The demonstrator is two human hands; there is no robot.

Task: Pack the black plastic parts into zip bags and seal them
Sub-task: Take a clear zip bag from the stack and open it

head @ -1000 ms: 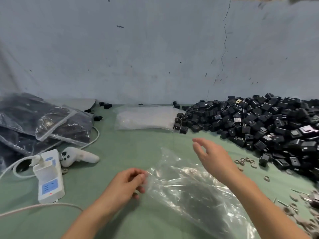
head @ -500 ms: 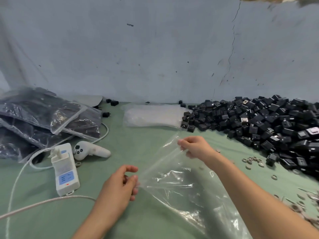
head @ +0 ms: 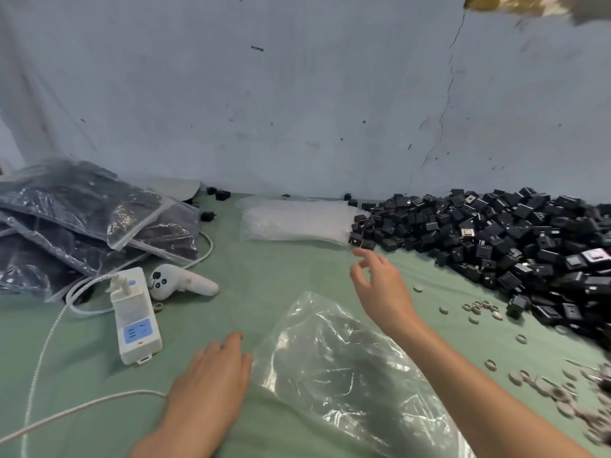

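While the left hand (head: 211, 381) is lying palm down on the green table cover (head: 271, 276), its fingers are stretching out straight and gripping nothing. Its fingertips are sitting right at the left edge of the clear zip bag (head: 330, 365); whether they touch the plastic, cannot tell. The bag is lying crumpled on the cover between the two forearms, with its near end running under the right forearm.

The right hand (head: 380, 285) is hovering just past the bag's far end, fingers loosely spread and slightly bent, holding nothing. Its fingertips are blurred and pointing toward the near corner of the pile of black plastic parts (head: 496, 242). That pile is filling the right side of the table up against the wall.

A stack of clear bags (head: 297, 219) is lying flat at the back, touching the pile's left edge. Filled bags (head: 82, 219), dark inside, are overlapping in a heap at far left. A white power strip (head: 137, 319) with a plug in it is lying near that heap, a white controller (head: 178, 282) just beside it. Small grey rings (head: 479, 307) are lying scattered on the cover along the pile's near side.
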